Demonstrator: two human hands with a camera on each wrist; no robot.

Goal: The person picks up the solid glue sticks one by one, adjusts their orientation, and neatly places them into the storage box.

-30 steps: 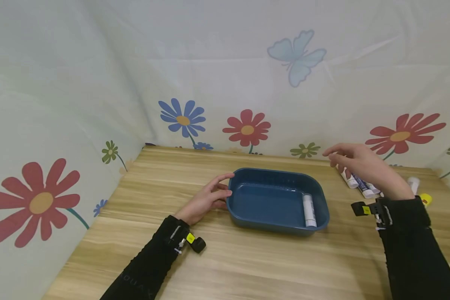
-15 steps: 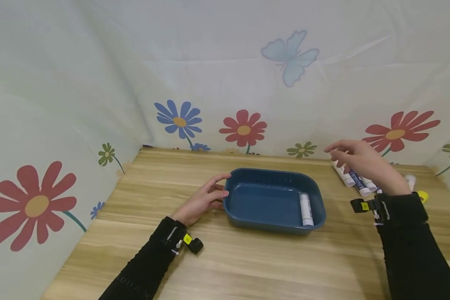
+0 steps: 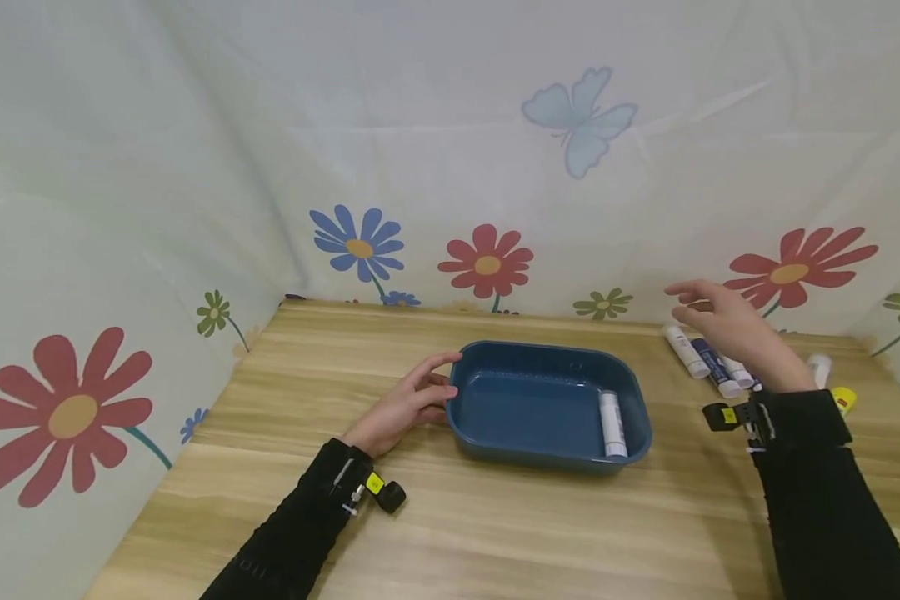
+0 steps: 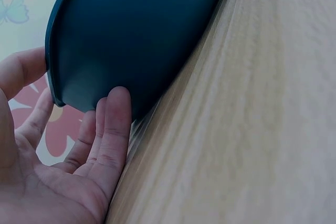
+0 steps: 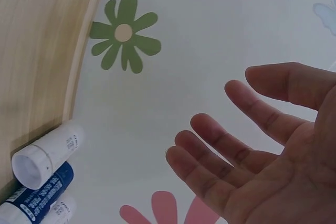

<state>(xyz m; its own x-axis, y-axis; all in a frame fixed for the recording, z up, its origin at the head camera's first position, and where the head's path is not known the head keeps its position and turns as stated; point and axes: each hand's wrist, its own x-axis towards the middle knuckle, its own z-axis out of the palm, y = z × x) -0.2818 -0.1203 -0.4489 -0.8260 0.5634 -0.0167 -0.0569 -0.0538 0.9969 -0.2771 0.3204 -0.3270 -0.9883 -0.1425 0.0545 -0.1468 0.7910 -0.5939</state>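
Note:
A dark blue rectangular bin (image 3: 540, 408) stands on the wooden table. One white glue stick (image 3: 612, 423) lies inside it by the right end. My left hand (image 3: 405, 406) rests against the bin's left end; in the left wrist view its relaxed fingers (image 4: 113, 124) touch the outer wall and rim. My right hand (image 3: 731, 325) hovers over the back right of the table, fingers loosely bent and holding nothing. Just below and beside it lie a white glue stick (image 3: 686, 352), a dark blue one with a white end (image 3: 715, 367), and another white one (image 3: 737, 372) partly hidden by the hand.
Right of the right wrist are a white tube (image 3: 820, 369) and a yellow item (image 3: 843, 399), partly covered by the sleeve. A pale cloth backdrop (image 3: 420, 150) printed with flowers and a butterfly borders the table's back and left side.
My right hand has drawn slightly to the right, uncovering more of the glue sticks. The left hand stays at the bin. The head view has shifted a little.

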